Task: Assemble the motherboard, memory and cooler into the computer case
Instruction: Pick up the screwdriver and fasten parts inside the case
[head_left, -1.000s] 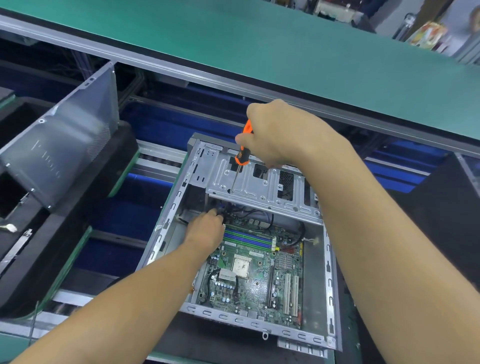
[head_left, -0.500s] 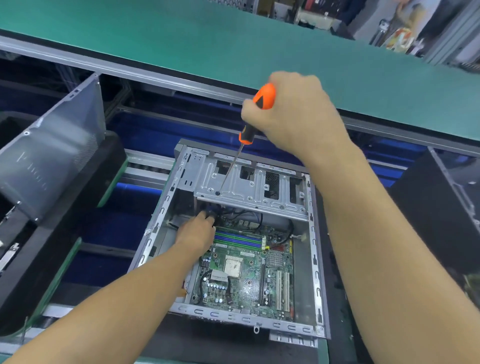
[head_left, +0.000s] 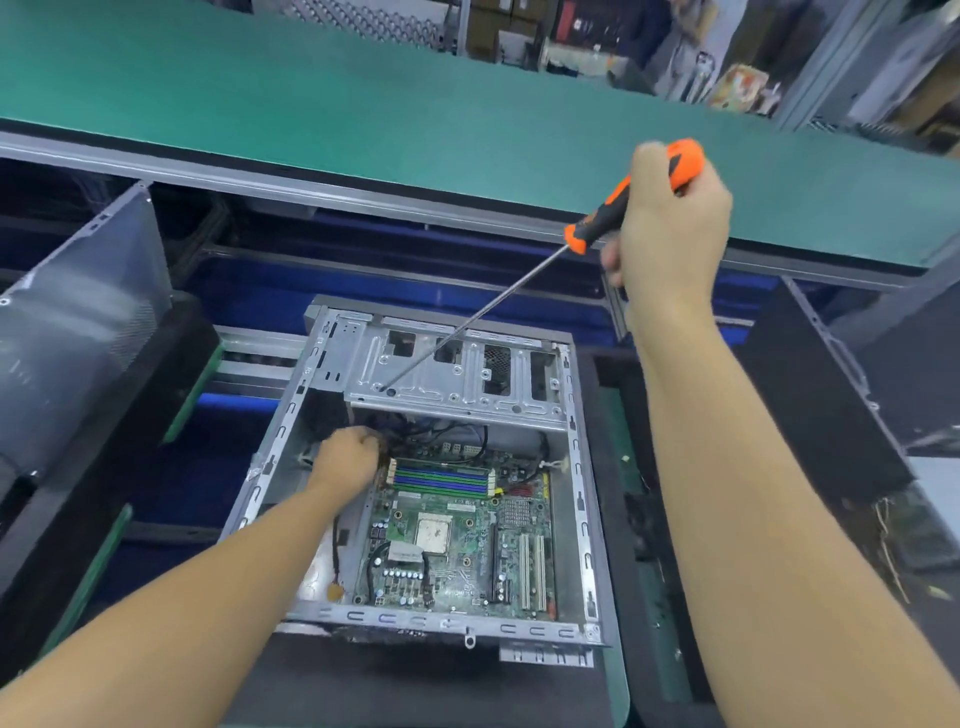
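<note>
The fingers of the right hand (head_left: 670, 234) grip the orange screwdriver (head_left: 519, 284), tip on the drive cage (head_left: 457, 384), while the left hand (head_left: 345, 460) is curled at the far left corner of the motherboard (head_left: 457, 545) inside the case (head_left: 582, 493), its hold not clear.

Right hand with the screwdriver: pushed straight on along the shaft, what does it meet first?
The drive cage, on its top plate. The screwdriver tip sits by a hole near the plate's left end. Depth is unclear, so it may be touching.

Screwdriver (head_left: 597, 224): orange handle with black bands, silver shaft.
Motherboard (head_left: 452, 545): green, with blue-and-green striped slots (head_left: 441, 475).
Case (head_left: 452, 626): bare silver-grey metal.
Table (head_left: 363, 114): plain teal-green.
</note>
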